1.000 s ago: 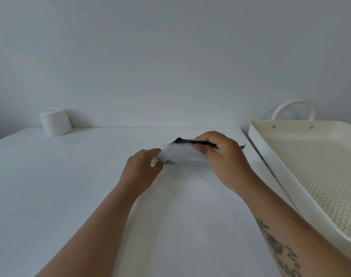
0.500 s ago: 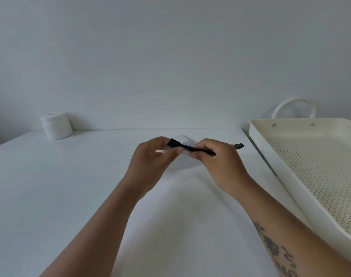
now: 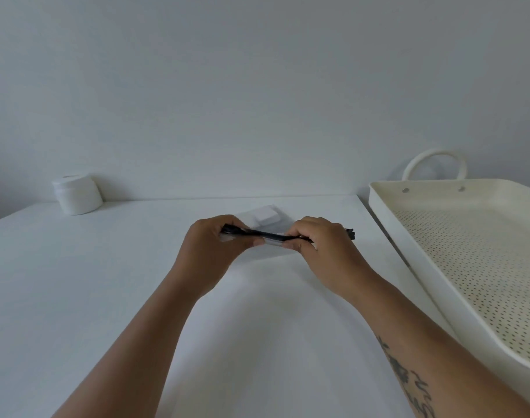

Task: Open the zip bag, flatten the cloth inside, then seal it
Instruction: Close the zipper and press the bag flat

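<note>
At centre frame, the left hand point(image 3: 211, 247) and right hand point(image 3: 321, 251) each pinched the black zip strip point(image 3: 268, 234) of the clear zip bag point(image 3: 266, 227), which was held just above the white table point(image 3: 107, 297). A white folded cloth point(image 3: 266, 215) showed inside, behind the strip. Whether the zip stood parted or closed could not be told (fingers covered both ends). In judgement, flattening appeared done and sealing was in hand. The tray point(image 3: 384, 200), right of frame, played no part.
</note>
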